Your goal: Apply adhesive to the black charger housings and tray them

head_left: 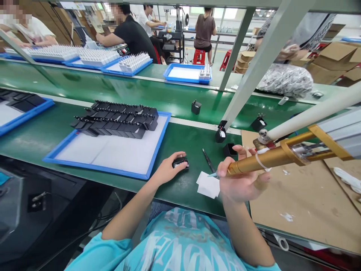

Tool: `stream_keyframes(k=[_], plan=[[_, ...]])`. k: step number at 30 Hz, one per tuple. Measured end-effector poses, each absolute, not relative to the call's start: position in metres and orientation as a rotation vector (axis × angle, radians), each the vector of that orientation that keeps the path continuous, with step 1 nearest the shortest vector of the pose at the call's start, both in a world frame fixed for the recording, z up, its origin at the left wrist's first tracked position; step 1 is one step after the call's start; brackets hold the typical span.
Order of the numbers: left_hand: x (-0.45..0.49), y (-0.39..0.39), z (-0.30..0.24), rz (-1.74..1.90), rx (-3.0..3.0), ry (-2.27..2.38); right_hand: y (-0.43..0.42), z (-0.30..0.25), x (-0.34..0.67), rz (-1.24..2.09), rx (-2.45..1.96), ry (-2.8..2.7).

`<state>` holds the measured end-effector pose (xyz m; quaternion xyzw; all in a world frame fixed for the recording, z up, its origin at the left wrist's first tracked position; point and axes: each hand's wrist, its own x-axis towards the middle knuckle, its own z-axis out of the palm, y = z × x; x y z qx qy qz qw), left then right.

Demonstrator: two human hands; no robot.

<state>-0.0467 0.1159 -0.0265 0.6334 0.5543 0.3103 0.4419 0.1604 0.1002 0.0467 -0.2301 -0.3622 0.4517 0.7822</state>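
My left hand [168, 169] rests on the green bench with its fingers curled round a small black part [181, 162]. My right hand [241, 180] is wrapped round the gold barrel of a dispensing tool [270, 157]. The tool's thin tip [212, 175] points left, just above some white paper slips [208, 185]. A white hose [316, 111] runs from the tool up to the right. A black pen-like stick [208, 160] lies between my hands. Small black housings [229, 149] stand just beyond my right hand.
A blue tray [113, 152] with rows of black parts lies at the left. A cardboard sheet [304, 199] covers the bench at the right. A slanted grey post [254, 64] rises ahead. Across the green belt, other people sit by blue trays [187, 73] of white parts.
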Motion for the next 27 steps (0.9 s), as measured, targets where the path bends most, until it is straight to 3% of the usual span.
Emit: stream_keyframes(k=[5, 16, 27], plan=[[-0.038, 0.124, -0.031, 0.829, 1.560, 1.298, 0.099, 0.045, 0.163, 0.986, -0.478, -0.785], [-0.042, 0.100, -0.008, 0.645, 2.310, 1.343, 0.102, 0.042, 0.169, 0.987, -0.468, -0.802], [-0.023, 0.097, -0.029, 1.005, 2.028, 1.470, 0.101, 0.038, 0.173, 0.997, -0.480, -0.805]])
